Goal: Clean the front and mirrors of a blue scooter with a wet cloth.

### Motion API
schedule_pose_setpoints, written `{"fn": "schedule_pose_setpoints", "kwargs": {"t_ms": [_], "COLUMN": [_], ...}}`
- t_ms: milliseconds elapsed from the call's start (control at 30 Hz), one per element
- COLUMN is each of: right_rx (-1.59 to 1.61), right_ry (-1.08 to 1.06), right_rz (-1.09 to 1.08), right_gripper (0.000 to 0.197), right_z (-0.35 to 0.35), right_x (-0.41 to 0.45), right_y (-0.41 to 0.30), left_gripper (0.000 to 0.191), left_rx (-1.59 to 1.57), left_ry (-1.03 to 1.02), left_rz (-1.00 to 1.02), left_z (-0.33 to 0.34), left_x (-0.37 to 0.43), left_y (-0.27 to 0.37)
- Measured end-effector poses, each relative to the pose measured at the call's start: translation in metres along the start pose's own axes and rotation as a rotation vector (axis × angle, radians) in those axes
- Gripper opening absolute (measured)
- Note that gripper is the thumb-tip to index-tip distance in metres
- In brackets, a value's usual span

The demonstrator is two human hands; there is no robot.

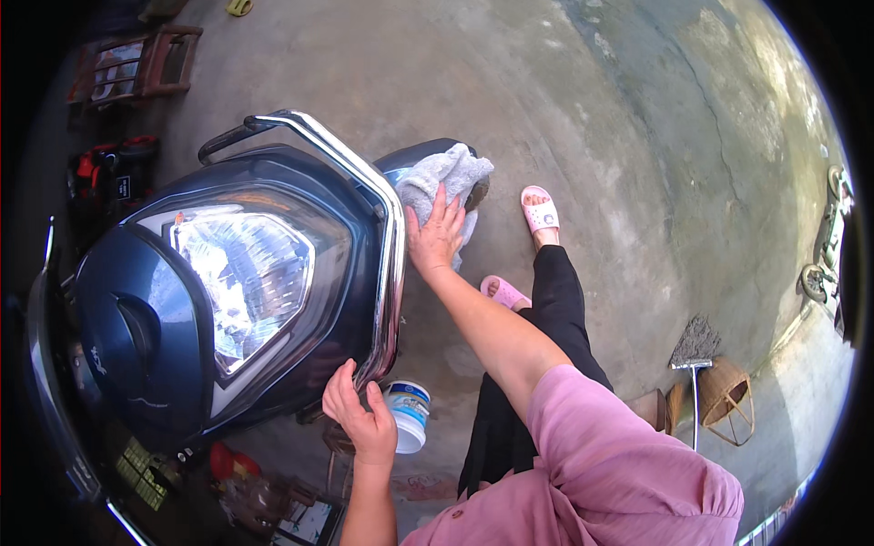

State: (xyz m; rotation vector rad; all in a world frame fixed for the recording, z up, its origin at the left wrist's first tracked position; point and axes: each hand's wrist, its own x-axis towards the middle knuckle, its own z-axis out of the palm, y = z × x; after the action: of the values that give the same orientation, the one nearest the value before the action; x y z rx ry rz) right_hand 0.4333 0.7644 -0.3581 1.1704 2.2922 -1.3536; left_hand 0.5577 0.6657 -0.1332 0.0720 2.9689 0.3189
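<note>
My right hand (437, 235) lies spread on a grey towel (444, 170), pressing it against the front mudguard (403, 158) of a dark blue scooter. Below the towel's edge, part of the front tyre (478, 194) shows. My left hand (362, 409) is beside the lower end of the scooter's chrome front guard bar (390, 273), thumb apart and fingers bent, with nothing in it. Whether its fingertips touch the bar or the body, I cannot tell. Between the two hands are the large clear headlight (242, 286) and the glossy front panel (143, 327).
A white and blue plastic bucket (408, 416) stands close by my left hand. My feet in pink slippers (541, 210) are on the concrete floor (614, 225). A mop (695, 345) and a wicker basket (724, 392) are at the right. Wooden chairs (143, 65) stand upper left.
</note>
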Motion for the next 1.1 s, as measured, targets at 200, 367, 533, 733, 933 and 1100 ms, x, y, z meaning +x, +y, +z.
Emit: {"fn": "schedule_pose_setpoints", "kwargs": {"t_ms": [200,367,533,733,933,1100], "right_rx": [0.263,0.096,0.281,0.676,1.457,1.336], "right_ry": [-0.079,-0.191,0.04,-0.13,-0.625,-0.372], "right_rz": [-0.014,0.003,0.243,0.596,0.932,1.164], "right_gripper": [0.082,0.069,0.07,0.081,0.063,0.045], "right_z": [0.038,0.011,0.029,0.055,0.07,0.033], "right_x": [-0.071,-0.053,-0.024,-0.066,-0.079,-0.039], "right_y": [0.021,0.03,0.036,0.023,0.032,0.041], "left_gripper": [0.039,0.037,0.038,0.036,0.036,0.039], "left_rx": [-0.199,-0.223,-0.214,-0.185,-0.223,-0.182], "left_ry": [-0.006,0.038,0.053,0.091,0.091,0.026], "left_rz": [0.026,-0.017,-0.002,-0.015,-0.026,-0.013], "left_z": [0.01,0.009,0.014,0.016,0.018,0.016], "left_x": [0.0,-0.005,0.0,-0.003,-0.003,-0.003], "left_y": [-0.003,-0.008,-0.002,-0.004,-0.003,-0.003]}}
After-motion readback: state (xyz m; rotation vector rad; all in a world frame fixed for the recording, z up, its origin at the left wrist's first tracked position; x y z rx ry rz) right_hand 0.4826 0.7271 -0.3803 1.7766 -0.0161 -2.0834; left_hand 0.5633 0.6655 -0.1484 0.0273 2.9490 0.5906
